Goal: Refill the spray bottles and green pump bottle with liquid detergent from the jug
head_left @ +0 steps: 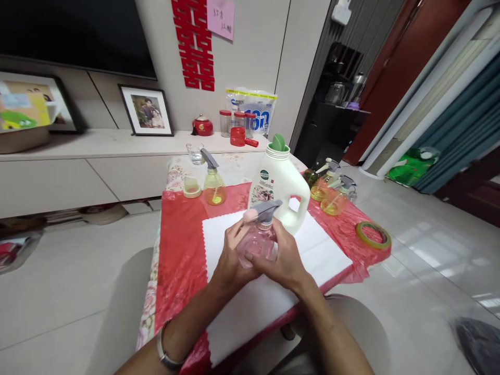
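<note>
Between both palms I hold a pink, see-through spray bottle (pixel 255 244) with a grey trigger head, above a white sheet. My left hand (pixel 231 260) wraps its left side, fingers up near the nozzle. My right hand (pixel 287 258) closes round the other side, its thumb across the front. Just behind stands a large white detergent jug (pixel 287 177) with a green piece in its mouth. Left of the jug is a yellowish spray bottle (pixel 214 185), with a pale cap (pixel 191 188) beside it. More spray bottles (pixel 332 200) stand on the right.
Red plastic (pixel 177 250) covers the table under the white sheet (pixel 324 255). A roll of tape (pixel 373 235) lies near the right edge. A glass cup (pixel 195 154) stands at the back left. Behind, a cabinet (pixel 117 143) bears jars, a red pot (pixel 202 126) and a framed photo.
</note>
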The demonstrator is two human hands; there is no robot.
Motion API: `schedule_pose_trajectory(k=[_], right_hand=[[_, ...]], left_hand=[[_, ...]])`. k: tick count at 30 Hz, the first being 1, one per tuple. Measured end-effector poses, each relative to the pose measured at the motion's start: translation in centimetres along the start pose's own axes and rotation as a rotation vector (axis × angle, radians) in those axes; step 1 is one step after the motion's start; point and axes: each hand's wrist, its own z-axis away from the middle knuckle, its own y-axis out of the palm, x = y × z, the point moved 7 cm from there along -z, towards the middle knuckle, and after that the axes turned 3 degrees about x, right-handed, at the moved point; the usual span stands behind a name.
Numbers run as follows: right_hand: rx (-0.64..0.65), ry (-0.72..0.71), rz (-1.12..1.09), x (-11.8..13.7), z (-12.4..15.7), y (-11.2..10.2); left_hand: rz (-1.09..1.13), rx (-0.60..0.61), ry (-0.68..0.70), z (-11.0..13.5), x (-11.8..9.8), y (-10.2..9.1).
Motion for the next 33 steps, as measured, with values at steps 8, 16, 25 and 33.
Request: schedule_pose_trajectory(k=[8, 16, 25, 33], right_hand=[[-0.240, 0.099, -0.082, -0.8, 2.7, -11.4], [-0.764, 0.369, 0.357, -11.3, 6.0, -22.6], [-0.729, 0.434, 0.401, -16.5, 4.8, -23.7], [-0.679, 0.462, 0.446, -19.3, 4.5, -23.6]], left_hand=[[0.047, 0.194, -0.121, 0.8, 1.7, 1.5], [0.023, 0.268, -0.172, 0.8, 0.6, 1.7], [0.013, 0.280, -0.180, 1.0, 0.7, 1.6], [0.004, 0.281, -0.176, 1.1, 0.6, 1.5]])
